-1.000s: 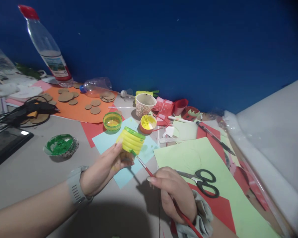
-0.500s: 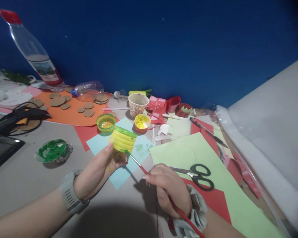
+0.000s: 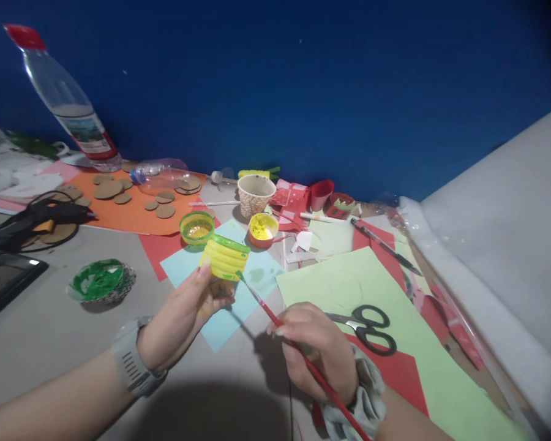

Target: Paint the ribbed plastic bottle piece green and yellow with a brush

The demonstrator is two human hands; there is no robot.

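Note:
Held in my left hand [image 3: 188,312] is a ridged piece painted yellow [image 3: 224,260], with a green band along its upper rim; it looks like a cut section of plastic bottle. My fingers are closed around its left and lower side. My right hand [image 3: 319,346] grips a red paintbrush [image 3: 270,313] like a pen, and its green-tipped bristles touch the lower right edge of the yellow piece. Beneath lies light-blue paper [image 3: 257,282] with green smudges. A dish of green paint [image 3: 98,280] stands to the left, and a small cup of yellow paint [image 3: 262,228] sits behind.
Black-handled scissors [image 3: 371,331] lie on pale green paper [image 3: 321,285] at right. Behind are a paper cup [image 3: 256,195], a green-rimmed yellow ring [image 3: 197,228] and cardboard discs on orange paper [image 3: 133,217]. A tall bottle [image 3: 73,110] and a glue gun [image 3: 50,211] are at left.
The brush tip has shifted slightly right along the lower edge of the yellow piece, and my right hand has moved a little right. The yellow piece has tilted slightly.

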